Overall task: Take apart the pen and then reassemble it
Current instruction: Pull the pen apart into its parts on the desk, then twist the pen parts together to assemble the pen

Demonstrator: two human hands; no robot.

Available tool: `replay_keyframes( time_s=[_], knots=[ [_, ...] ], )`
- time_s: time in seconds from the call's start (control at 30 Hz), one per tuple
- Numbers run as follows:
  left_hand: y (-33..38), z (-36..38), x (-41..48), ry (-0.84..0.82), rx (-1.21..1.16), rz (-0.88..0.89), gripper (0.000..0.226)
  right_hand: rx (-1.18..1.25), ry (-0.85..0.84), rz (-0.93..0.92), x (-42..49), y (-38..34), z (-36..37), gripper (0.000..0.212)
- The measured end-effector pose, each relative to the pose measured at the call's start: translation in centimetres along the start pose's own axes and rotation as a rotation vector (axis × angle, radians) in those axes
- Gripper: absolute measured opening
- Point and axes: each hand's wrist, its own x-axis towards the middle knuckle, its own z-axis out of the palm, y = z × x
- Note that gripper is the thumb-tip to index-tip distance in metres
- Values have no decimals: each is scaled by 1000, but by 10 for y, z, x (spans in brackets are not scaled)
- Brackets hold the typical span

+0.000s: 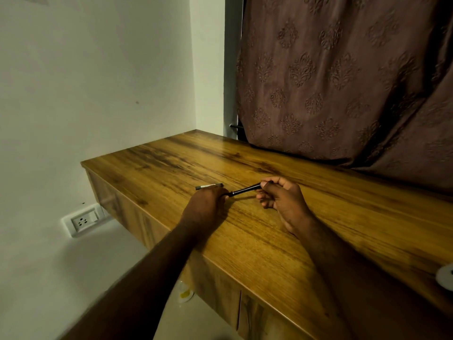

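Observation:
A slim black pen body is held just above the wooden table, slanting up to the right. My left hand grips its lower left end, fingers closed over it. The upper right end is pinched by the thumb and fingers of my right hand. Just behind my left hand a short grey and black pen part lies flat on the table; whether the hand touches it is unclear.
A patterned brown curtain hangs along the table's far edge. At the right edge a white round object sits on the table. On the left are a white wall with a socket and the floor with a small container.

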Motion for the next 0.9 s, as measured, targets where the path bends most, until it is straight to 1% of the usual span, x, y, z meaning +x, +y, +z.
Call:
replay_keyframes(
  time_s=[0.07,0.13,0.2,0.23,0.3,0.33,0.37,0.47,0.57,0.6,0.67,0.73,0.77,0.83,0.9],
  knots=[
    [0,-2,0,-39,-13,-13,27,23,15,-5,1,1,-2,9],
    [-1,-3,-1,-53,-79,-61,22,52,24,-10,1,2,0,12],
    [-1,-4,-2,-51,-222,-180,17,94,20,-16,0,2,4,12],
    [2,-5,-2,-63,-353,-283,15,121,12,-19,0,2,6,10],
    [12,-6,-1,-60,-734,-530,12,180,-9,4,-3,0,13,11],
    [18,-6,0,-46,-890,-615,14,219,-29,30,-4,-3,18,13],
    [23,-5,0,-34,-975,-650,14,268,-54,57,-6,-6,22,17],
    [43,-2,-2,-7,-1030,-629,8,472,-133,125,-11,-22,37,28],
    [47,1,-3,107,-1120,-641,9,627,-93,155,-11,-34,50,32],
    [45,2,-3,143,-1119,-658,10,647,-63,162,-10,-35,54,35],
    [41,1,-5,201,-1122,-690,11,662,-20,165,-8,-38,62,49],
    [39,0,-6,221,-1154,-710,11,668,-3,148,-5,-40,67,65],
    [40,-1,-6,221,-1171,-722,11,674,-7,134,-3,-41,68,69],
    [39,0,-6,228,-1190,-738,12,684,-30,113,1,-41,69,72],
    [39,0,-5,228,-1177,-740,13,686,-43,100,4,-42,68,69]
  ],
)
